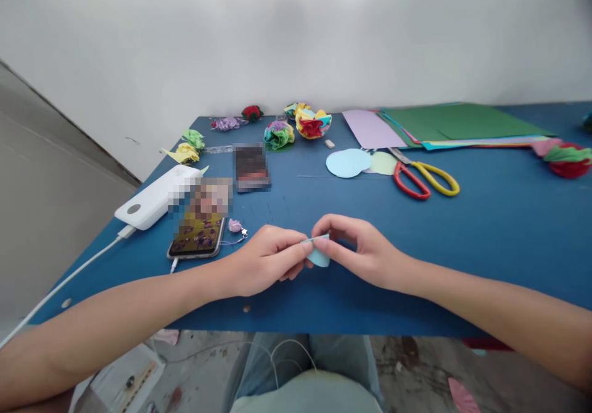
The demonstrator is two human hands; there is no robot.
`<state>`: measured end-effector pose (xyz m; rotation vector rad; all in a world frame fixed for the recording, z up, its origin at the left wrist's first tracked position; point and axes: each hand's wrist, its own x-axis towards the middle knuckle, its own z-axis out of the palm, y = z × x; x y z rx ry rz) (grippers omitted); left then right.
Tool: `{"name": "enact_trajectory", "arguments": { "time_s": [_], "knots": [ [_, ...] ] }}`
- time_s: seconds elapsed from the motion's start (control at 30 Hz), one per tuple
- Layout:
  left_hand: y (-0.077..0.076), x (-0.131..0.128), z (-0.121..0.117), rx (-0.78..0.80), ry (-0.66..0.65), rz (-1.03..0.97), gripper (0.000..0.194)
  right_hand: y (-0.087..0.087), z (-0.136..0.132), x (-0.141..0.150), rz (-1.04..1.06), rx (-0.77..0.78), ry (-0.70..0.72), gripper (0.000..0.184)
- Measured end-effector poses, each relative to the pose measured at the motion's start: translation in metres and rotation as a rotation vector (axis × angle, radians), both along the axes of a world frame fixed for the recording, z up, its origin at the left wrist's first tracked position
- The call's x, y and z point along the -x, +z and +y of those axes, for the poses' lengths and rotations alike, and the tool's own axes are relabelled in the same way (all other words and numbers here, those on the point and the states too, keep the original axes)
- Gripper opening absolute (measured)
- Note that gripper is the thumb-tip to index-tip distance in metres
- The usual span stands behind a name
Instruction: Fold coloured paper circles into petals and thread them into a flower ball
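A small folded piece of light blue paper (pixel 320 256) is held over the near part of the blue table, between my two hands. My left hand (pixel 272 256) pinches its left side between thumb and fingers. From the right, my right hand (pixel 358 249) grips the upper right edge with thumb and forefinger. Beyond my hands lie light blue paper rounds (pixel 349 163) and a pale green paper round (pixel 383 163). Scissors (pixel 423 179) with one red and one yellow handle rest beside them, blades partly over the paper.
Stacked coloured paper sheets (pixel 462 123) lie along the wall. Several crumpled paper flowers, one multicoloured flower (pixel 313 123) among them, stand at the back. To the left are a white power bank (pixel 157 196) with a cable, a phone (pixel 198 234) and a dark card-like item (pixel 251 166).
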<state>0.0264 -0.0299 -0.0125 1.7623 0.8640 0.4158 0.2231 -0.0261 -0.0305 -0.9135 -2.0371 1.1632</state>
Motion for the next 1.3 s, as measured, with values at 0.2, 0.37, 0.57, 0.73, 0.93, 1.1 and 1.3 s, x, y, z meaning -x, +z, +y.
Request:
{"name": "enact_trajectory", "arguments": {
  "time_s": [0.2,0.37,0.57,0.73,0.93,1.1,1.3],
  "knots": [
    [-0.002,-0.001,0.004,0.059,-0.011,0.027,0.036,-0.002,0.005,0.001,0.012,0.180,0.007,0.029],
    [-0.002,0.000,0.005,0.107,-0.030,0.043,0.034,0.001,0.007,0.001,-0.052,0.097,0.025,0.031],
    [0.001,0.001,0.006,0.111,-0.010,-0.009,0.035,0.006,0.012,-0.002,-0.112,0.034,-0.071,0.038],
    [0.001,0.001,0.007,0.098,-0.026,-0.003,0.035,0.005,0.011,-0.001,-0.089,0.030,-0.050,0.037],
    [0.002,0.003,0.008,0.048,-0.038,-0.004,0.034,0.006,0.008,0.000,0.028,0.146,0.029,0.037],
    [0.003,0.003,0.009,0.041,-0.041,-0.028,0.034,0.010,0.010,-0.004,-0.125,0.147,0.019,0.045],
    [0.004,0.003,0.011,0.073,-0.013,-0.040,0.031,0.009,0.016,-0.008,-0.187,-0.028,0.041,0.048]
  ]
}}
